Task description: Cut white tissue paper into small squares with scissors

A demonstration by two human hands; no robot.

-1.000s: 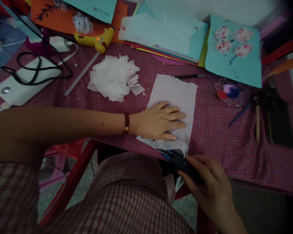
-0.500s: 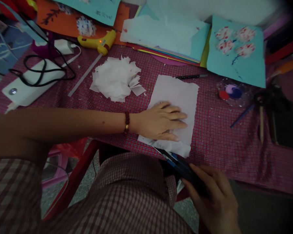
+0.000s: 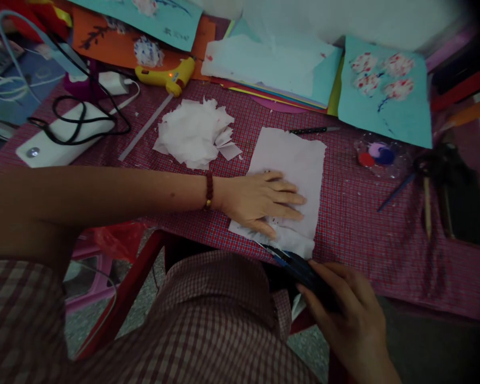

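Observation:
My left hand (image 3: 264, 202) lies palm down with its fingers spread, pressing on a white sheet of paper (image 3: 290, 154). The sheet has rough edges, and its near end is creased and rumpled by the table edge. My right hand (image 3: 354, 314) grips a dark blue-and-black bladed tool (image 3: 304, 274); dim light hides whether it is a knife or scissors. Its thin pale tip points left, close to the sheet's near edge. Beyond my left forearm sits a loose pile of white paper pieces (image 3: 196, 133).
A yellow glue gun (image 3: 166, 77) with a clear glue stick lies at the back left. A white power bank (image 3: 66, 133) with a black cord is at the left. Stacked coloured papers (image 3: 276, 64), a black pen (image 3: 310, 130), a flower painting (image 3: 386, 88) and a paint palette (image 3: 380, 154) lie around the sheet.
My left hand's near finger has spread toward the sheet's near edge. The bladed tool has shifted slightly up. The whole view has moved a little.

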